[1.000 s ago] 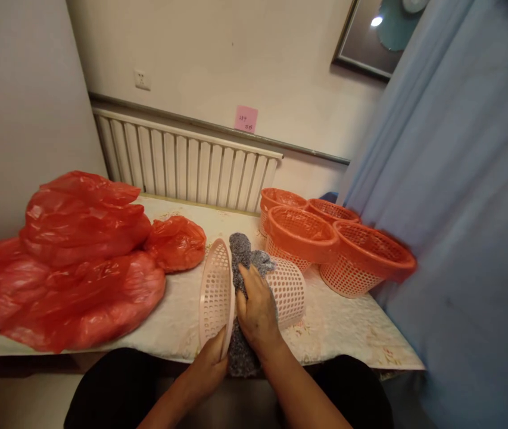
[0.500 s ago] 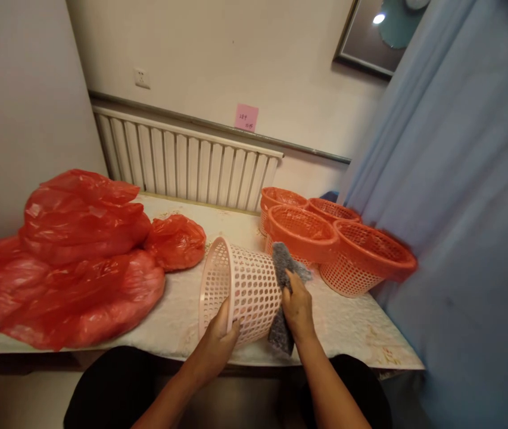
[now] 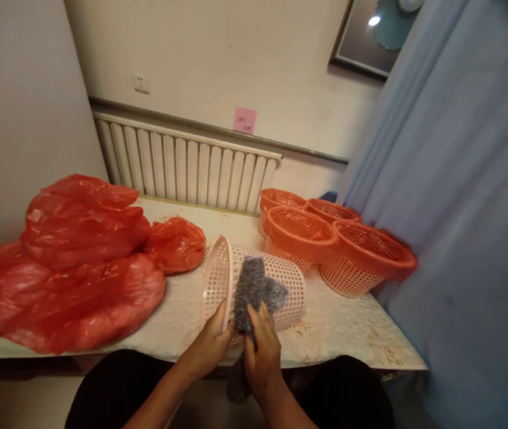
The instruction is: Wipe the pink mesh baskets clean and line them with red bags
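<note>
From here I see the pink wastebasket (image 3: 293, 279) sideways at the near edge of the floral tablecloth (image 3: 352, 333), left hand (image 3: 211, 347) clamped on its rim (image 3: 230, 277), right hand (image 3: 263, 353) gripping a grey cloth (image 3: 251, 289) against it. Working room lies right, toward a blue curtain (image 3: 463, 214).

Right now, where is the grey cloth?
In the head view, the cloth is just below centre, against the side of the tipped pale basket, in the right hand and right of the left hand.

Head-worn view, forward and down
</note>
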A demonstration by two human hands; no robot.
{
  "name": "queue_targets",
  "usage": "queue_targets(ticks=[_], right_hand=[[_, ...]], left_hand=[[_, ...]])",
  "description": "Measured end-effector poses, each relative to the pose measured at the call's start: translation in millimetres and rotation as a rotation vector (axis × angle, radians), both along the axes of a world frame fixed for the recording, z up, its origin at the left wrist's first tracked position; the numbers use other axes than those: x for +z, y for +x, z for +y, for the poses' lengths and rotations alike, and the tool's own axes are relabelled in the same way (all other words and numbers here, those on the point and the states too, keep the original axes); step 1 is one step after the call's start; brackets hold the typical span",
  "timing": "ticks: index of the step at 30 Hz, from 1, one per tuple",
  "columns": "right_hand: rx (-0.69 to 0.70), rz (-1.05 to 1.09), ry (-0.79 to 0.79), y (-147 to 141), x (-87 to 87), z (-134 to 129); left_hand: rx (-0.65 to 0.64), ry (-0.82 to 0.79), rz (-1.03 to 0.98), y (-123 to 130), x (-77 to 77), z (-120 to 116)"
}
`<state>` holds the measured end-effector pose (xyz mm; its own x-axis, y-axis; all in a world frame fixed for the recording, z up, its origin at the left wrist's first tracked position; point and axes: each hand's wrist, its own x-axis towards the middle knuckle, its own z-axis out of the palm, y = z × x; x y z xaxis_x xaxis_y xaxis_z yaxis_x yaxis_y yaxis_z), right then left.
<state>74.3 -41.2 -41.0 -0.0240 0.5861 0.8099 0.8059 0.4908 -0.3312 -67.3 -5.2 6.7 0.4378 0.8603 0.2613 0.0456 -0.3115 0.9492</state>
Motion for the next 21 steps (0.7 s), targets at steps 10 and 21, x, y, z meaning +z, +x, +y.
queue_targets(ticks=[10,21], right_hand=[[0.038,-0.050,-0.079,-15,78.5,43],[0.001,-0.074,-0.075,-11,73.0,41]], left_hand=[[-0.040,0.131,0.034,-11,-42.5,-8],[0.116,-0.089,-0.167,16,3.6,-3]])
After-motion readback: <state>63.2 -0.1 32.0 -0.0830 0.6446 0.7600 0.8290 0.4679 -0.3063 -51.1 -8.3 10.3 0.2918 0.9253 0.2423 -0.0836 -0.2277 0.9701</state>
